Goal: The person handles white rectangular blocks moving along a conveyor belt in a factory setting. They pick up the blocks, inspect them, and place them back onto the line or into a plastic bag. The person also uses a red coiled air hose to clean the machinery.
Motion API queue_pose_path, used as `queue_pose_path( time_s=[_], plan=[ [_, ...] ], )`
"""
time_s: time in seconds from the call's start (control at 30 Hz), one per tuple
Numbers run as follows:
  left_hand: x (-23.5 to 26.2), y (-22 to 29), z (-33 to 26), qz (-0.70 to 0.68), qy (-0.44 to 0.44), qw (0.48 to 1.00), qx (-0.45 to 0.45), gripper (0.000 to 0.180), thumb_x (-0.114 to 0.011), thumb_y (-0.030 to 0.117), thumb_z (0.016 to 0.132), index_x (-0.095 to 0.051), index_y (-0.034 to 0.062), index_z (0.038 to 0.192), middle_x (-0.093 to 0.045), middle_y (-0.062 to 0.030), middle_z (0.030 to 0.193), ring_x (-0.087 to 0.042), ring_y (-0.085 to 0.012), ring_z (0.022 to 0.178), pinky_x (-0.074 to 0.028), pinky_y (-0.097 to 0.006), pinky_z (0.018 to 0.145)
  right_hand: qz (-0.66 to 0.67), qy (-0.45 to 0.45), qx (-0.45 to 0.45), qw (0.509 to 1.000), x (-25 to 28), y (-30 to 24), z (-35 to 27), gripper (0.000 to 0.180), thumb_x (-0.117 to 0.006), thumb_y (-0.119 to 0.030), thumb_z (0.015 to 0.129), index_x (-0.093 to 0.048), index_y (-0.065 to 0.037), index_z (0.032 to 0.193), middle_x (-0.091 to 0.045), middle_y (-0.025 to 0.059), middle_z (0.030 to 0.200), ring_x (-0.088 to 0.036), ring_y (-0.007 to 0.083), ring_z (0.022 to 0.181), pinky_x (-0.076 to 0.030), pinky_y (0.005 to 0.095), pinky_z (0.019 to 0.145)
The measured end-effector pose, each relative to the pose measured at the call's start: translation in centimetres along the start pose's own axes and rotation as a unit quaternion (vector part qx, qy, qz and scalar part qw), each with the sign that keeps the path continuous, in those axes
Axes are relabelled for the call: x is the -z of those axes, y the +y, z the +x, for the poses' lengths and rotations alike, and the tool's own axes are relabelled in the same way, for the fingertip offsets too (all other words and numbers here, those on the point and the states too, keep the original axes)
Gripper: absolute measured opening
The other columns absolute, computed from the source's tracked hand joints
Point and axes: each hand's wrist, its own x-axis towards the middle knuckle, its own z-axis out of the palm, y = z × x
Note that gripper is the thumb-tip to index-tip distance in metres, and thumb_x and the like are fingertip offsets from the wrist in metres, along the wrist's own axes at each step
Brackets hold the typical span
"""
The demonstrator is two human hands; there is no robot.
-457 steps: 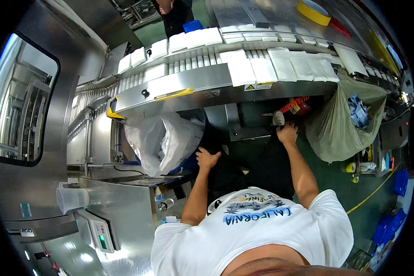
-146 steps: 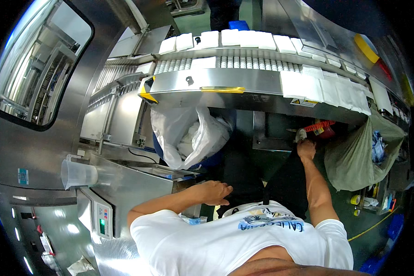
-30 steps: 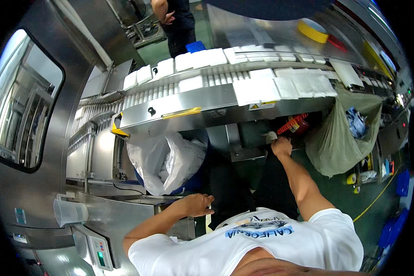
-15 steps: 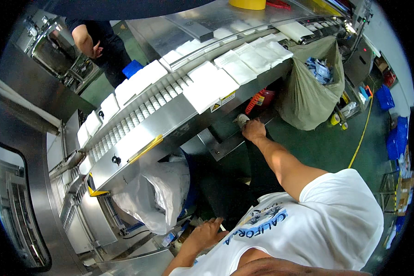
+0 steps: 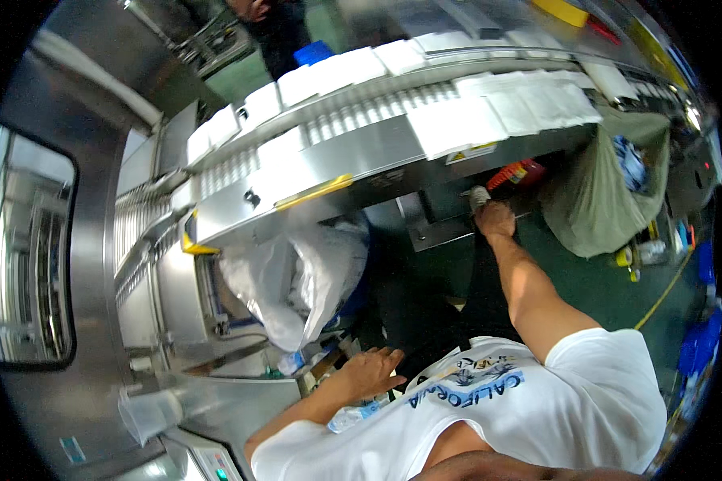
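Observation:
My left hand (image 5: 369, 373) lies by my dark-trousered thigh, its fingers stretched and a little apart, with nothing in it. Further out, my right hand (image 5: 496, 218) rests at my right knee, just short of a light shoe (image 5: 479, 196); its fingers are mostly hidden. Neither hand touches the roller conveyor (image 5: 361, 123) in front of me. Flat white pouches (image 5: 462, 127) lie overlapped along its near side, some jutting over the edge. More white pouches (image 5: 341, 70) stand in a row on the far side.
Below the conveyor is a bin with a white plastic liner (image 5: 289, 276). A grey-green cloth sack (image 5: 594, 192) hangs at the right, with blue material inside. Steel machinery (image 5: 96, 256) stands at the left, near a clear plastic jug (image 5: 148, 415). Another person (image 5: 277, 32) stands beyond the conveyor.
The view has turned left, so the conveyor and sack appear further right, and a plastic jug now shows at lower left. Both hands keep nearly the same resting places.

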Motion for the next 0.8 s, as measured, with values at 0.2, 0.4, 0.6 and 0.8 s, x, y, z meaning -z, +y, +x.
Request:
queue_pose_path(
  time_s=[0.2, 0.4, 0.6, 0.8],
  plan=[
    [-0.1, -0.2, 0.1, 0.013, 0.001, 1.0, -0.014, 0.06, -0.063, 0.045, 0.099, -0.056, -0.0025, 0.134, -0.067, -0.0222, 0.108, -0.07, -0.04, 0.104, -0.06, -0.048, 0.083, 0.01, -0.004, -0.02, 1.0, 0.6, -0.6, -0.3, 0.042, -0.055, -0.037, 0.102, -0.076, -0.003, 0.115, -0.075, 0.0184, 0.12, -0.072, 0.0343, 0.112, -0.058, 0.0425, 0.097],
    [-0.1, -0.1, -0.1, 0.013, 0.012, 1.0, -0.011, 0.056, -0.067, 0.042, 0.098, -0.057, -0.0035, 0.128, -0.068, -0.0229, 0.105, -0.071, -0.0423, 0.098, -0.059, -0.05, 0.081, 0.011, -0.015, -0.014, 1.0, 0.6, -0.6, -0.5, 0.041, -0.055, -0.035, 0.103, -0.077, -0.002, 0.111, -0.074, 0.0193, 0.122, -0.071, 0.0349, 0.114, -0.057, 0.0438, 0.097],
    [-0.6, -0.8, 0.2, -0.011, 0.009, 1.0, -0.014, 0.054, -0.071, 0.04, 0.094, -0.057, -0.0047, 0.12, -0.068, -0.0236, 0.1, -0.071, -0.0438, 0.093, -0.059, -0.05, 0.08, 0.024, 0.018, -0.023, 0.999, -0.3, -0.5, -0.5, 0.042, -0.057, -0.038, 0.103, -0.078, -0.002, 0.109, -0.074, 0.0163, 0.121, -0.068, 0.033, 0.117, -0.057, 0.0442, 0.096],
    [-0.9, -0.8, 0.5, -0.006, -0.004, 1.0, -0.005, 0.054, -0.071, 0.039, 0.094, -0.057, -0.0064, 0.119, -0.068, -0.0249, 0.101, -0.071, -0.0439, 0.096, -0.059, -0.05, 0.082, -0.046, 0.066, 0.012, 0.997, -2.1, 0.0, 0.3, 0.045, -0.053, -0.044, 0.103, -0.079, -0.006, 0.104, -0.077, 0.0138, 0.116, -0.071, 0.033, 0.113, -0.059, 0.0453, 0.092]
  ],
)
